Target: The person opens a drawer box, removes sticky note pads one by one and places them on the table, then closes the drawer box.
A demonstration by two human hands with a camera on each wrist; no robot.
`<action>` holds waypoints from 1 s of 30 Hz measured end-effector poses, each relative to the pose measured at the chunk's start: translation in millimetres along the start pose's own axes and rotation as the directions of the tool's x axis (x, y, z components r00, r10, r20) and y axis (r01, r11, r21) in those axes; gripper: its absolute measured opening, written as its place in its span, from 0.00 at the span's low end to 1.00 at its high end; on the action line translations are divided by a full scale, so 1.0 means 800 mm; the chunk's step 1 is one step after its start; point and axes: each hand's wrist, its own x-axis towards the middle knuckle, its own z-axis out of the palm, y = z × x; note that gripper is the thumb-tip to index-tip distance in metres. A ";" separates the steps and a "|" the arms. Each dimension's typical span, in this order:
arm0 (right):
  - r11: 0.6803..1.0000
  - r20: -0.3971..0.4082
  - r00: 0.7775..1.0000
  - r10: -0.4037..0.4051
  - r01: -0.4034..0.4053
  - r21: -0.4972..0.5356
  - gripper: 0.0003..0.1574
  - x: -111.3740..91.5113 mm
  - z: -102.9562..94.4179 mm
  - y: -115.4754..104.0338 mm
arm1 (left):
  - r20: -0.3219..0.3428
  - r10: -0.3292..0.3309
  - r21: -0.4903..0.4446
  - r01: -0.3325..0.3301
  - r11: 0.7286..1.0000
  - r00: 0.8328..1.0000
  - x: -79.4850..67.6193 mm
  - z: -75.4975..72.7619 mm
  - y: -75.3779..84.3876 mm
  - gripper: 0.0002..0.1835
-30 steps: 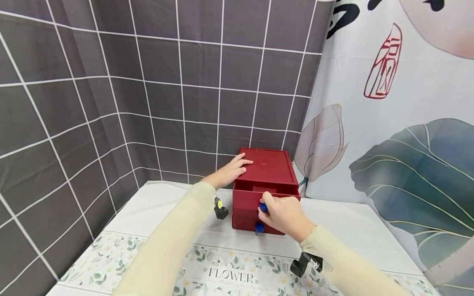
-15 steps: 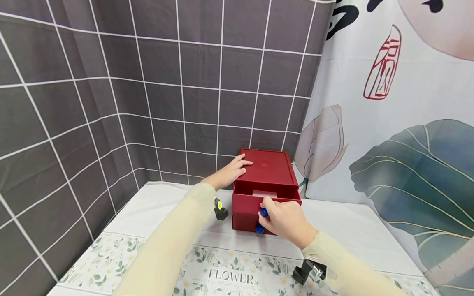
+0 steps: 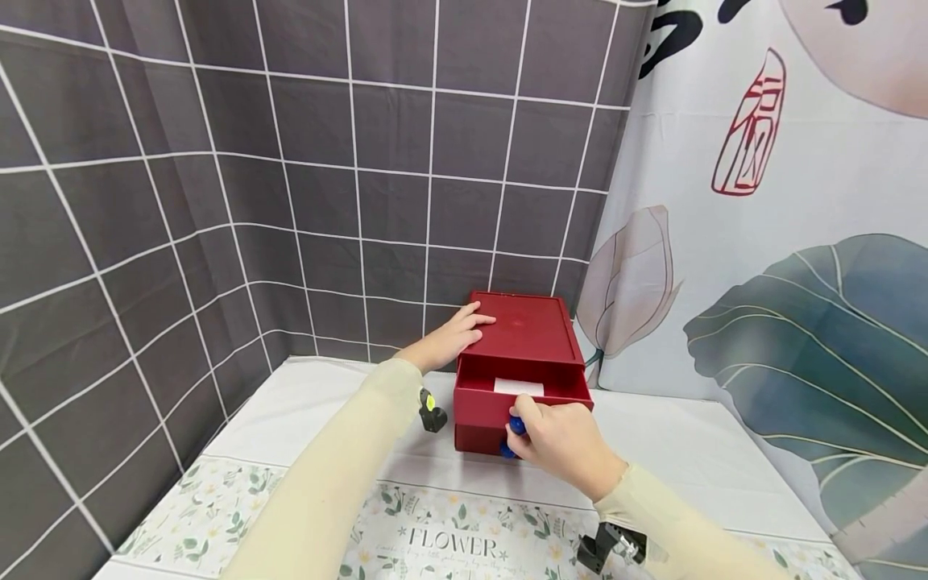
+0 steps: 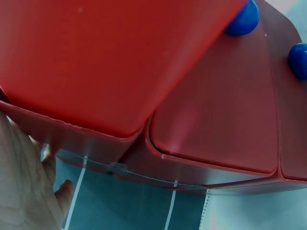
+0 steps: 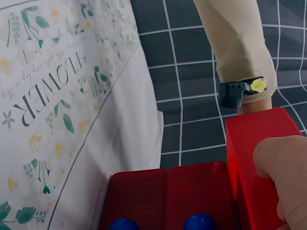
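A small red drawer cabinet [image 3: 525, 322] stands on the table with its top drawer [image 3: 482, 407] pulled partway out. Inside that drawer lies a flat white piece [image 3: 518, 388]. My right hand [image 3: 561, 443] grips the blue drawer knob [image 3: 517, 424] on its front, fingers curled over it. My left hand [image 3: 453, 334] rests with spread fingers on the cabinet's top, at the left edge; in the left wrist view, part of the left hand [image 4: 29, 177] shows beside the cabinet. Lower drawers with blue knobs [image 5: 199, 222] appear pushed in below the pulled one in the right wrist view.
A white cloth with a flower-printed band [image 3: 453, 540] covers the table before the cabinet. Behind hangs a dark grey grid curtain [image 3: 391, 201], joined on the right by a white curtain [image 3: 652, 322] with leaf prints. Black cameras [image 3: 433, 411] are strapped at both wrists.
The top drawer has slid further out toward me, drawn by my right hand on its knob. More of the white piece inside now shows. My left hand has stayed in place.
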 end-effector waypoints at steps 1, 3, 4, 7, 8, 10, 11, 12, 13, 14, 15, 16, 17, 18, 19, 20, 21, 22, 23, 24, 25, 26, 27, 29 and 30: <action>1.000 0.000 1.000 0.001 -0.001 0.004 0.10 0.000 -0.001 -0.001 | -0.001 0.001 0.001 -0.001 1.000 1.000 0.000 0.000 -0.001 0.22; 1.000 -0.001 1.000 0.003 -0.003 0.007 0.09 -0.001 -0.001 -0.002 | -0.003 0.000 0.005 0.000 1.000 1.000 0.001 0.001 -0.002 0.22; 1.000 -0.001 1.000 0.004 -0.004 0.008 0.09 -0.001 -0.001 -0.002 | -0.003 0.000 0.007 0.000 1.000 1.000 0.001 0.001 -0.002 0.22; 1.000 -0.011 1.000 0.005 -0.005 0.009 0.09 -0.002 -0.001 -0.003 | -0.005 -0.002 0.011 0.002 1.000 1.000 0.001 0.002 -0.003 0.22; 1.000 -0.016 1.000 0.004 -0.003 0.009 0.10 -0.002 -0.002 -0.003 | -0.006 -0.004 0.011 0.005 1.000 1.000 0.001 0.002 -0.002 0.22; 1.000 -0.023 1.000 0.003 -0.003 0.009 0.09 -0.002 -0.002 -0.004 | -0.005 -0.010 0.010 0.010 1.000 1.000 0.001 0.001 -0.001 0.22; 1.000 -0.026 1.000 0.002 -0.002 0.008 0.09 -0.002 -0.002 -0.004 | -0.005 -0.012 0.009 0.012 1.000 1.000 0.001 0.001 -0.001 0.22; 1.000 -0.026 1.000 0.002 -0.001 0.008 0.09 -0.002 -0.003 -0.005 | -0.004 -0.014 0.007 0.014 1.000 1.000 0.001 0.001 0.000 0.22; 1.000 -0.024 1.000 0.003 -0.003 0.006 0.09 -0.002 -0.004 -0.005 | -0.004 -0.015 0.005 0.015 1.000 1.000 0.000 0.001 0.000 0.22; 1.000 -0.024 1.000 0.002 -0.002 0.005 0.09 -0.002 -0.004 -0.006 | -0.005 -0.015 0.003 0.015 1.000 1.000 0.000 0.001 0.000 0.22; 1.000 -0.021 1.000 0.002 -0.002 0.003 0.09 -0.002 -0.005 -0.006 | -0.006 -0.015 0.001 0.015 1.000 1.000 0.000 0.001 0.001 0.22; 1.000 -0.020 1.000 0.002 -0.002 0.003 0.09 -0.002 -0.006 -0.007 | -0.005 -0.015 0.000 0.015 1.000 1.000 0.000 0.001 0.001 0.22; 1.000 -0.017 1.000 0.002 -0.002 0.003 0.09 -0.002 -0.007 -0.008 | -0.005 -0.015 -0.002 0.015 1.000 1.000 0.000 0.001 0.001 0.22; 1.000 -0.016 1.000 0.002 -0.002 0.001 0.09 -0.002 -0.008 -0.009 | -0.004 -0.015 -0.003 0.015 1.000 1.000 0.000 0.001 0.001 0.22; 1.000 -0.015 1.000 0.001 -0.001 0.001 0.09 -0.002 -0.009 -0.009 | -0.004 -0.015 -0.004 0.015 1.000 1.000 0.000 0.001 0.001 0.22; 1.000 -0.016 1.000 0.000 0.000 0.001 0.10 -0.003 -0.010 -0.010 | -0.003 -0.015 -0.005 0.015 1.000 1.000 0.001 0.001 0.001 0.22; 1.000 -0.014 1.000 0.000 0.000 0.000 0.10 -0.003 -0.010 -0.011 | -0.003 -0.017 -0.004 0.017 1.000 1.000 0.000 0.000 0.002 0.22; 1.000 -0.014 1.000 -0.001 0.001 -0.001 0.10 -0.003 -0.011 -0.011 | -0.004 -0.018 -0.003 0.018 1.000 1.000 0.000 0.000 0.002 0.22; 1.000 -0.017 1.000 -0.003 0.003 -0.001 0.10 -0.003 -0.011 -0.012 | -0.005 -0.018 0.000 0.018 1.000 1.000 0.000 0.000 0.002 0.22; 1.000 -0.017 1.000 -0.005 0.005 -0.004 0.10 -0.003 -0.011 -0.012 | -0.007 -0.019 0.002 0.019 1.000 1.000 -0.001 0.000 0.002 0.22; 1.000 -0.014 1.000 -0.007 0.007 -0.006 0.10 -0.003 -0.012 -0.012 | -0.009 -0.020 0.001 0.020 1.000 1.000 -0.001 0.000 0.002 0.22; 1.000 -0.011 1.000 -0.008 0.008 -0.008 0.10 -0.003 -0.013 -0.012 | -0.009 -0.020 0.001 0.020 1.000 1.000 -0.001 0.000 0.002 0.22; 1.000 -0.004 1.000 -0.011 0.011 -0.010 0.10 -0.003 -0.014 -0.012 | -0.009 -0.020 0.004 0.020 1.000 1.000 -0.001 0.000 0.002 0.22; 1.000 0.020 1.000 -0.014 0.015 -0.009 0.11 -0.003 -0.017 -0.012 | -0.007 -0.018 -0.001 0.018 1.000 1.000 -0.002 0.000 0.003 0.22; 1.000 0.036 0.999 -0.014 0.015 -0.007 0.13 -0.003 -0.019 -0.013 | -0.005 -0.017 -0.007 0.017 1.000 1.000 -0.002 0.001 0.003 0.22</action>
